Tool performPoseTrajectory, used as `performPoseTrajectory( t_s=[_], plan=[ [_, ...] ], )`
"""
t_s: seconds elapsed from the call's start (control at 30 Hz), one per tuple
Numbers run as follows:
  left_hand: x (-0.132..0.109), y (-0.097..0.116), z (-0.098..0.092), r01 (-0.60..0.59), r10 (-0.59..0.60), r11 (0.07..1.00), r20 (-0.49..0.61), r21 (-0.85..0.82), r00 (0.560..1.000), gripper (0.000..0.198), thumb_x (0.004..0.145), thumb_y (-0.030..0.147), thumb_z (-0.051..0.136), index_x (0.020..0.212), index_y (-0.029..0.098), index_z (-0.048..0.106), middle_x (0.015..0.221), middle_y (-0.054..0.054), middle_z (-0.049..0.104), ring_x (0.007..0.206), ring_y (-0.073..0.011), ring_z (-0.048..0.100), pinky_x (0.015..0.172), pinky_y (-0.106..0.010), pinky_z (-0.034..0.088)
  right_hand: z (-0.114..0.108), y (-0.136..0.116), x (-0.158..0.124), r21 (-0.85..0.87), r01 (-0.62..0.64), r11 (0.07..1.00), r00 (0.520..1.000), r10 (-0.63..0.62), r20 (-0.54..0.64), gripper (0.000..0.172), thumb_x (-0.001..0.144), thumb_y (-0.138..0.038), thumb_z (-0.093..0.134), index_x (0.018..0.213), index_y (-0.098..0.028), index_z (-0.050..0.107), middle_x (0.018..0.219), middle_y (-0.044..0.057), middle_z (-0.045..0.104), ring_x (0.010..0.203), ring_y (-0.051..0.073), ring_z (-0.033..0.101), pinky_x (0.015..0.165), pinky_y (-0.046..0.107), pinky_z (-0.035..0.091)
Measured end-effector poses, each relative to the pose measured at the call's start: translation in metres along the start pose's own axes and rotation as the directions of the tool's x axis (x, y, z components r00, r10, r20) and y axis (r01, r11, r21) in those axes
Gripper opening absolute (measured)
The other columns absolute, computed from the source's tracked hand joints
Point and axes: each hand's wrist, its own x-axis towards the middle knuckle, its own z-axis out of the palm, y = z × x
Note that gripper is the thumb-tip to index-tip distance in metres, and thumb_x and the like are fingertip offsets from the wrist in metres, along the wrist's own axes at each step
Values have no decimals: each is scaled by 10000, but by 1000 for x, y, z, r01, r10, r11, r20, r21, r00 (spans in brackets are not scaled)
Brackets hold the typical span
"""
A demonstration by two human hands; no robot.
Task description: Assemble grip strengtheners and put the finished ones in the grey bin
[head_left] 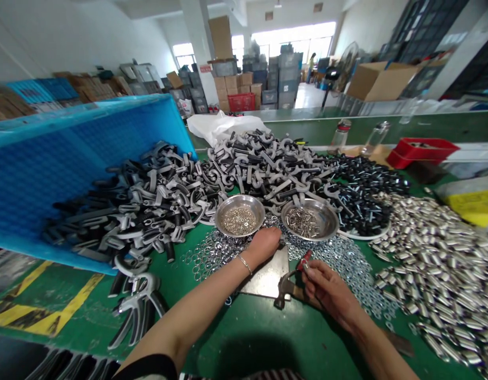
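My left hand [266,244] is closed, knuckles up, over the pile of small metal rings [212,256] between two steel bowls; whatever its fingertips grip is hidden. My right hand [328,287] pinches a small red piece [304,260] between thumb and fingers. Beneath that hand lies a claw hammer [283,290], its head at the edge of a flat metal plate [263,277]. The left steel bowl [220,214] contains tiny metal parts, and the right steel bowl [329,216] contains small pins or screws.
A tipped blue crate [81,126] spills grey-and-black curved handles [263,163] across the back. To the right are black-ended screws [366,184], shiny metal sleeves [445,237] and a red bin [402,155]. Several assembled clamp-like pieces [141,295] lie at left. Bottles [341,134] stand behind.
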Motion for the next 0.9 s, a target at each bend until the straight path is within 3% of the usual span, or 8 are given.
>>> performPoseTrajectory(
  t_s=[0.1,0.23,0.4,0.47,0.53,0.63,0.77,0.9],
  plan=[
    [-17,-3,-9,85,-89,994,-65,-61,994,136,892,180,541,1019,143,574,964,-106,673,881,-229,644,795,-329,502,9,-1,-4,27,-40,999,999,40,12,217,863,-360,719,995,-220,619,773,-29,559,617,90,467,592,235,415],
    [-62,-18,-19,194,-210,971,-115,-139,971,107,861,128,544,962,161,555,930,-83,657,854,-215,627,756,-308,488,18,4,-14,-82,-11,997,999,15,41,224,876,-392,695,987,-212,623,680,-47,502,571,95,438,547,240,394],
    [-102,-29,-26,302,-294,952,-128,44,947,234,870,29,456,1029,149,577,1056,-122,623,945,-228,614,846,-342,479,29,28,-30,-284,-83,955,960,153,236,268,867,-432,693,1022,-226,620,699,-44,546,556,98,491,538,240,397],
    [-95,-24,-27,222,-212,972,-122,71,969,254,891,46,457,1084,152,582,1069,-117,619,981,-227,605,879,-342,477,36,39,-35,-300,-105,948,945,189,266,315,831,-461,722,1023,-234,618,737,-44,552,558,100,505,549,247,409],
    [-75,-16,-27,48,-44,997,-76,57,996,249,904,84,485,1116,156,591,1066,-109,629,1010,-229,600,902,-337,475,44,45,-37,-302,-104,947,950,185,251,332,829,-484,716,1025,-235,618,743,-41,557,569,106,516,570,255,414],
    [-33,-10,-24,-168,167,985,34,35,985,199,901,92,502,1017,157,650,1010,-102,657,984,-225,617,910,-328,474,54,48,-39,-283,-83,956,969,144,202,308,878,-509,647,982,-220,627,673,-38,545,575,114,515,575,252,397],
    [6,-15,-18,-240,238,971,100,15,966,156,865,70,546,832,157,672,914,-94,668,922,-218,636,894,-319,475,52,48,-41,-250,-65,966,977,112,179,313,875,-521,647,963,-221,630,625,-44,533,548,107,501,554,244,381],
    [9,-19,-16,-207,208,978,85,-18,974,132,878,92,539,865,159,652,947,-101,658,930,-222,632,898,-335,476,38,45,-39,-189,-39,981,992,61,113,294,860,-493,679,964,-222,637,619,-50,524,539,106,514,545,244,402]
  ],
)
